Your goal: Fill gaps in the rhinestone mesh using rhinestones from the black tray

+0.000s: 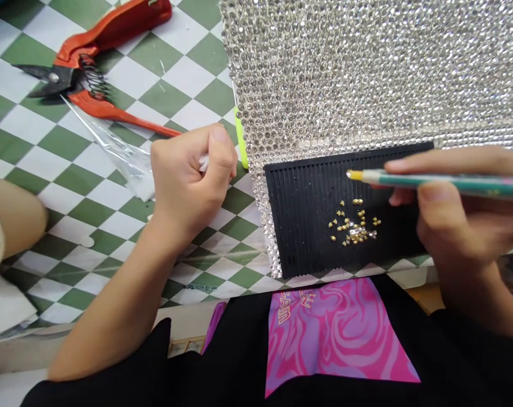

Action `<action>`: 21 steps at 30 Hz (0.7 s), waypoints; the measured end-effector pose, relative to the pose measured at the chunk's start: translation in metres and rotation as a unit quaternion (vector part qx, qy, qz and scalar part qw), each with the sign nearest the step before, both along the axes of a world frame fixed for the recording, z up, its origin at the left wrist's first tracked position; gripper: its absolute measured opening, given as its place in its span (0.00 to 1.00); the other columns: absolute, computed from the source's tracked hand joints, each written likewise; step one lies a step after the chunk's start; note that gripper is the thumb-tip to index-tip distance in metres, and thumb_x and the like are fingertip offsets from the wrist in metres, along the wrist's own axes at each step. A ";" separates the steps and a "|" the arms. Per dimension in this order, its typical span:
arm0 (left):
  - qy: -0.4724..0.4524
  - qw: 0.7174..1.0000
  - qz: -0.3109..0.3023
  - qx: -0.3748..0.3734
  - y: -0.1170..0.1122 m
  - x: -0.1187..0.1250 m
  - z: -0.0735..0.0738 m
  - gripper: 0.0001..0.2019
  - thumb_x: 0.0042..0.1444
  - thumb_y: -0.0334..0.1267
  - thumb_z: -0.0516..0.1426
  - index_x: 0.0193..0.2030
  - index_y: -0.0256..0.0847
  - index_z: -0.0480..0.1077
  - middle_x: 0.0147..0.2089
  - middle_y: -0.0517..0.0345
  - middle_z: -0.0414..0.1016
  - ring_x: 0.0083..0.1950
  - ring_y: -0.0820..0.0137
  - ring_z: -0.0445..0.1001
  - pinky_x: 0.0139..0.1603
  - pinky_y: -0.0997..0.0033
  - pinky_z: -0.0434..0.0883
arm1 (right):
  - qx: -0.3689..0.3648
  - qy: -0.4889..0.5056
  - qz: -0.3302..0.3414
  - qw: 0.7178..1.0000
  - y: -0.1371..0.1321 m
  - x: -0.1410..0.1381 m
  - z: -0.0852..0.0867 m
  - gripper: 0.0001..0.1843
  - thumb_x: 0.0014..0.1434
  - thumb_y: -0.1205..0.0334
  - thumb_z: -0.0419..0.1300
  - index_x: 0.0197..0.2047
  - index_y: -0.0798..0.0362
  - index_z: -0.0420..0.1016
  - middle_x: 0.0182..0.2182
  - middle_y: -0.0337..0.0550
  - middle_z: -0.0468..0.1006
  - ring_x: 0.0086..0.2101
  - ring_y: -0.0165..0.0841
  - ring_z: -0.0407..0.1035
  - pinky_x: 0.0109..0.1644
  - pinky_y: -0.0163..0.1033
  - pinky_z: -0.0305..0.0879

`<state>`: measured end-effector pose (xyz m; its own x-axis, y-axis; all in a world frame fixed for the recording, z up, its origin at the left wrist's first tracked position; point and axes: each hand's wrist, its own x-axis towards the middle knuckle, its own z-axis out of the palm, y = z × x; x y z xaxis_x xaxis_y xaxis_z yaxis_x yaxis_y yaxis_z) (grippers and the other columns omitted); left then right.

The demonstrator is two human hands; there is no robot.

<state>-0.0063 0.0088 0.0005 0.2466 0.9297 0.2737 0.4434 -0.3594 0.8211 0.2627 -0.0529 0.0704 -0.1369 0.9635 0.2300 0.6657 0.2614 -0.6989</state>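
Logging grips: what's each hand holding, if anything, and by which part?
Right hand: green stick, by its shaft behind the yellow tip. Left hand: something white, mostly hidden; part unclear.

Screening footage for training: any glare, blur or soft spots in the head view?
Head view: bright specular sparkle across the rhinestone sheet; the right hand and pencil look slightly blurred, perhaps from motion; the red-handled cutters look fairly sharp.
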 end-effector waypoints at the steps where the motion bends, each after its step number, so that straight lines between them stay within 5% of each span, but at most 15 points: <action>1: 0.001 1.000 -0.001 0.001 0.000 0.000 0.000 0.27 0.70 0.44 0.45 0.18 0.38 0.59 0.16 0.67 0.58 0.18 0.86 0.57 0.22 0.79 0.55 | 0.016 0.000 0.007 1.000 0.008 -0.005 -0.001 0.08 0.64 0.66 0.59 0.41 0.50 0.81 0.37 0.36 0.83 0.34 0.26 0.76 0.41 0.35 0.76; 7: 0.007 1.000 -0.004 0.004 0.000 0.001 0.002 0.26 0.70 0.42 0.45 0.18 0.38 0.59 0.15 0.68 0.57 0.17 0.87 0.56 0.21 0.80 0.54 | -0.025 -0.002 0.059 0.998 0.041 -0.025 -0.011 0.07 0.66 0.64 0.58 0.41 0.52 0.79 0.39 0.38 0.83 0.36 0.29 0.76 0.35 0.35 0.72; 15: 0.008 1.000 -0.008 0.003 -0.001 0.001 0.002 0.25 0.70 0.39 0.45 0.19 0.38 0.59 0.16 0.68 0.57 0.17 0.87 0.55 0.21 0.80 0.54 | -0.020 0.027 0.090 0.995 0.047 -0.025 -0.023 0.06 0.64 0.65 0.60 0.40 0.51 0.79 0.40 0.40 0.83 0.31 0.28 0.75 0.29 0.37 0.68; 21: 0.013 1.000 -0.003 -0.003 -0.001 0.000 0.002 0.26 0.70 0.40 0.45 0.19 0.38 0.59 0.16 0.68 0.57 0.18 0.87 0.56 0.22 0.80 0.55 | 0.000 0.024 0.046 0.999 0.034 -0.018 -0.009 0.09 0.66 0.64 0.57 0.44 0.46 0.79 0.40 0.34 0.83 0.38 0.30 0.77 0.40 0.40 0.75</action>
